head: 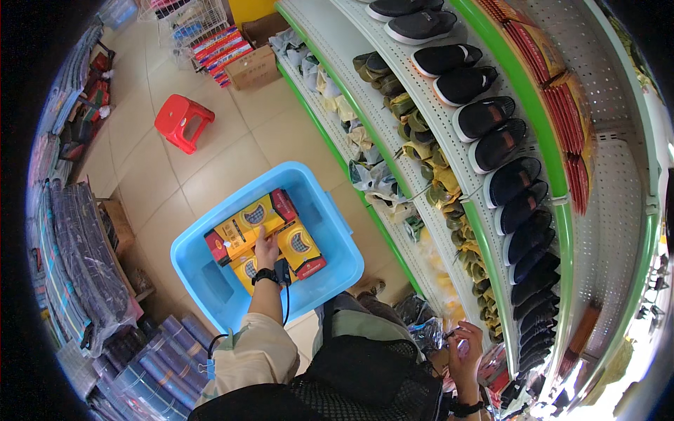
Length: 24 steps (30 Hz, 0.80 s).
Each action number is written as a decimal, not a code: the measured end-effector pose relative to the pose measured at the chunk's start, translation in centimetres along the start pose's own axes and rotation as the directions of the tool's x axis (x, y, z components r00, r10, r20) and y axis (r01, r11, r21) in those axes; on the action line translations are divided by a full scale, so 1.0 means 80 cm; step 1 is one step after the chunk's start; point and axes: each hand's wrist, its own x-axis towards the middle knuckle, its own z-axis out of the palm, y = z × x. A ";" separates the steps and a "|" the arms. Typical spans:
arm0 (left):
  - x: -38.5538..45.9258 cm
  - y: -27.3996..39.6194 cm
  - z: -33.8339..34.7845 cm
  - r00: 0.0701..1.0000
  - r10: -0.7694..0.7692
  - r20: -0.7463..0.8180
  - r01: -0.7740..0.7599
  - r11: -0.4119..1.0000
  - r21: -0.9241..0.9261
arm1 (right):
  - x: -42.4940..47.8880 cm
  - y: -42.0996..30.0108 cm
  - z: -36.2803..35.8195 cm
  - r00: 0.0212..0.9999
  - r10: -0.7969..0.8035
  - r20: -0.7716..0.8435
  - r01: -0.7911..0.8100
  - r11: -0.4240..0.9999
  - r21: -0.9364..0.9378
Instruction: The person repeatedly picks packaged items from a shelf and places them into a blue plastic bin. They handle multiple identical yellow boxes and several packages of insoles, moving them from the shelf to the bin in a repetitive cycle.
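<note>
A light-blue plastic tub stands on the floor before me. Several yellow-and-red cardboard boxes lie in it, one further right and another partly under my arm. My left hand grips the near edge of the uppermost yellow-and-red box, its thumb and fingers partly hidden from view. A dark band and a small cabled device are on that wrist. Off to the right, my right hand hangs by the lower shelves with bent fingers. Whether it pinches something small and dark at its fingertips is unclear.
Right of the tub runs a metal shelf rack bearing black shoes, olive-green shoes and red packets. A red plastic stool and a cardboard box stand beyond. Plastic-wrapped fabric goods are stacked at left.
</note>
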 end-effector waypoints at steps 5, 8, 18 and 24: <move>-0.009 0.009 0.014 0.998 -0.052 -0.039 0.055 0.995 0.080 | 0.003 0.008 0.003 0.998 0.045 0.052 -0.046 0.999 0.016; -0.032 0.004 0.039 0.999 -0.010 -0.043 0.015 0.992 0.128 | 0.003 0.016 0.008 0.996 0.065 0.056 -0.066 0.998 0.011; -0.017 0.014 0.028 0.982 -0.127 -0.137 0.138 0.988 0.074 | 0.007 0.019 0.003 0.994 0.040 0.105 -0.042 0.999 0.017; 0.017 0.038 -0.019 0.997 -0.069 -0.033 0.076 0.941 0.329 | -0.024 0.052 -0.012 0.996 -0.068 0.062 0.070 0.997 -0.030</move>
